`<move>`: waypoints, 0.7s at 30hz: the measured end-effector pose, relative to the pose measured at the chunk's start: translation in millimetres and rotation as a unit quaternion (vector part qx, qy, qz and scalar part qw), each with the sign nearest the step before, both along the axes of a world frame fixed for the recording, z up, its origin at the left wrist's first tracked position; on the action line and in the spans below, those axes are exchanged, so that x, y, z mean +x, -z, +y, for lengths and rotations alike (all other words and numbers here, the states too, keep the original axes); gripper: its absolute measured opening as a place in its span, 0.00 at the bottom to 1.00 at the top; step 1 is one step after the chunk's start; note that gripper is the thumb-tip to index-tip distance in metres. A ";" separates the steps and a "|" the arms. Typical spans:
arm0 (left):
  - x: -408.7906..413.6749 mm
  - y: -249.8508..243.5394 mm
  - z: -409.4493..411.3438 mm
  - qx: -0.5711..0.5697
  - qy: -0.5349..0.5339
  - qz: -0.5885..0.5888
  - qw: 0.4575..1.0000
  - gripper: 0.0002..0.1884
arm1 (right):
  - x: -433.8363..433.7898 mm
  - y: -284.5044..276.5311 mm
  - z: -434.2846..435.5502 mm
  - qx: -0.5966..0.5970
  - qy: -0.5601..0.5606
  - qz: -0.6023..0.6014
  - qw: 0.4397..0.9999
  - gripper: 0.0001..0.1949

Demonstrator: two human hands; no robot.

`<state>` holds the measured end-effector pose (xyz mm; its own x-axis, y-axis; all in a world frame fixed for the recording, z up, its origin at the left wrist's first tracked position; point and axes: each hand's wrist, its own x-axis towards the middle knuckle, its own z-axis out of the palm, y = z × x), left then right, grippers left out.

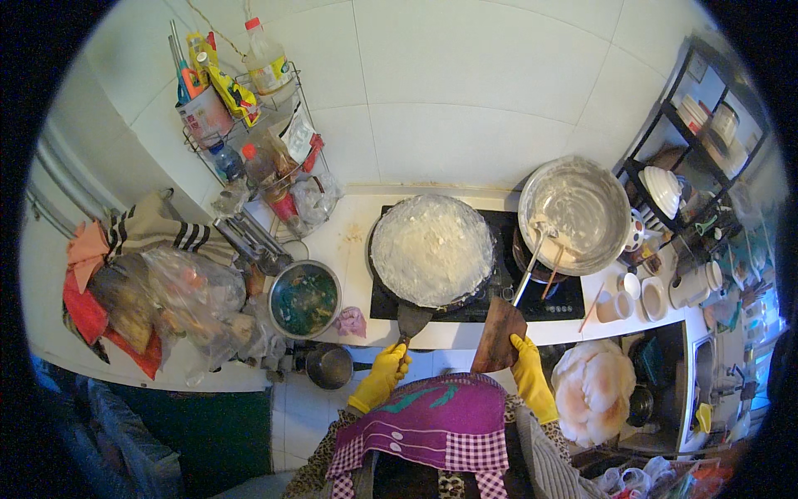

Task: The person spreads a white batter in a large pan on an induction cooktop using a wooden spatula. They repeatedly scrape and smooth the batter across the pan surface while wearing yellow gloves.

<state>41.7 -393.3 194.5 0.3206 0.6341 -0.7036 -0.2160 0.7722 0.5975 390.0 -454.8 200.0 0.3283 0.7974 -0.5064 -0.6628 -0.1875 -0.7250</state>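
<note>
A wide round griddle, its dark rim point(458, 304) showing at the front, bears a thin layer of pale batter point(433, 249) with small lumps on top. My left hand point(381, 377), in a yellow rubber glove, grips a dark spatula point(413, 320). The spatula's blade is at the griddle's front edge; I cannot tell whether it touches. With my right hand point(533, 376), gloved alike, I hold a flat brown wooden scraper point(497, 340) in front of the cooktop. A large metal basin point(586, 187) smeared with batter stands behind to the right, a metal ladle point(530, 269) and a wooden stick point(553, 272) in it.
The griddle rests on a black glass cooktop point(383, 307). On its left are a metal pot point(272, 302) of dark greenish liquid and a pink cloth point(351, 322). Folded flatbreads point(593, 393) are piled at the lower right. Small containers point(653, 299) line the right counter.
</note>
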 end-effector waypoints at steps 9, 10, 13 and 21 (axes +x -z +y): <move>17.8 5.1 14.2 0.012 -0.016 0.001 1.000 0.10 | 3.9 1.8 29.3 0.020 -0.021 -0.001 1.000 0.11; 18.5 2.8 14.7 0.016 -0.013 0.002 1.000 0.11 | 6.7 2.4 32.1 0.019 -0.025 -0.002 1.000 0.11; 22.5 -7.6 18.9 0.012 -0.013 0.016 1.000 0.12 | 19.1 8.1 40.3 0.009 -0.031 -0.004 0.999 0.11; 51.8 -60.7 14.1 0.024 0.031 0.071 0.997 0.12 | 62.4 -5.4 58.3 0.002 -0.014 0.076 0.997 0.14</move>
<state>93.5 -379.2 255.2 0.2589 0.6498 -0.7147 -0.0794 0.7517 0.6547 452.4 -396.5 205.5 0.2253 0.8072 -0.5455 -0.7595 -0.2052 -0.6173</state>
